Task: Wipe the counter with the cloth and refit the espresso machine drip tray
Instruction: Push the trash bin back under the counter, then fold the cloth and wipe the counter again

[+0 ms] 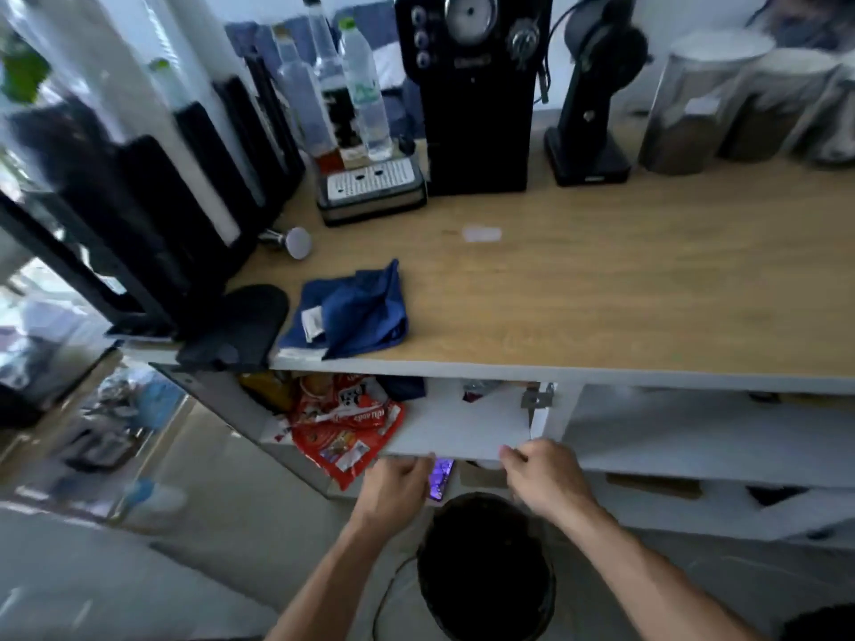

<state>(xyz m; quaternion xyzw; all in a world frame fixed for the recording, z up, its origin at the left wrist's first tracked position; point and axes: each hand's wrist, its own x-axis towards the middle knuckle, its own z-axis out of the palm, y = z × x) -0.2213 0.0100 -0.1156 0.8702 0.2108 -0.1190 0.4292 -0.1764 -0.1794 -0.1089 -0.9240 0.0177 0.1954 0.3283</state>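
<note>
A crumpled blue cloth (351, 312) lies on the wooden counter (601, 289) near its front left edge. The drip tray (371, 189), with a perforated metal grate, sits on the counter just left of the black espresso machine (474, 94), out of the machine. Both hands are below the counter, far from cloth and tray. My right hand (546, 478) pinches the front edge of a white cabinet panel (462, 423). My left hand (398, 488) is curled at the same edge, next to a phone (442, 476) with a lit screen; whether it holds the phone is unclear.
A metal tamper (291, 242) and a black pad (245, 326) lie left of the cloth, and bottles (365, 85) stand behind the tray. A black grinder (590, 113) and jars (703, 108) stand right of the machine. Red snack bags (342, 423) fill the cabinet, with a dark bin (486, 566) below.
</note>
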